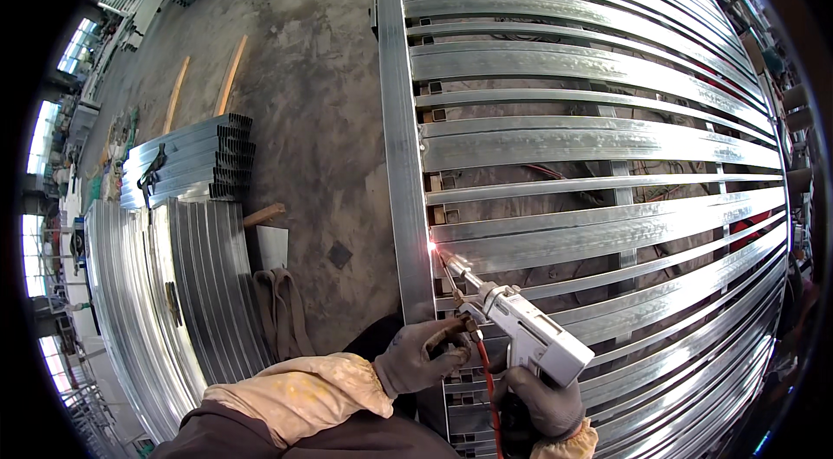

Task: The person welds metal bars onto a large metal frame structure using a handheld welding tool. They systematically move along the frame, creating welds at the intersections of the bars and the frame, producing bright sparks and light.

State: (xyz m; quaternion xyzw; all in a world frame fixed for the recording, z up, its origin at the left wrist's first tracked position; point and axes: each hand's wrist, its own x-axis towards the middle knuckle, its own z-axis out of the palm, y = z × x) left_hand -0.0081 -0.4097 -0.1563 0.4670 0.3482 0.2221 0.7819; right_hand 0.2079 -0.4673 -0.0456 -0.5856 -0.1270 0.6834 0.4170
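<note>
Right hand [542,407], grey glove, wrapped tight around the grip of the white welding gun [529,333]. Left hand [423,357], also gloved, fingers curled closed around the gun's front end where the red cable [488,390] feeds in, steadying it.

Gun's long axis runs from lower right up to upper left. Nozzle tip sits at the spark [431,245], right on the joint where a slat [599,238] meets the upright rail [401,155] at the frame's left edge.

Key relation: the joint lies up and slightly left of both hands, in line with the gun's axis. Left hand is the nearer one to the joint; right hand sits further back, lower right. The rail runs straight away from the person, so the other slat joints sit beyond the tip along that same rail.

Frame is a big grid of galvanised slats filling the right side, slats running across, rail along its left edge.

Off to the left on the concrete floor [304,68]: stack of steel sections [186,160], corrugated sheets [173,285], a few timber battens [230,77]. Well apart from the hands.

Yellow sleeve [295,394] on the left forearm, low in view.
</note>
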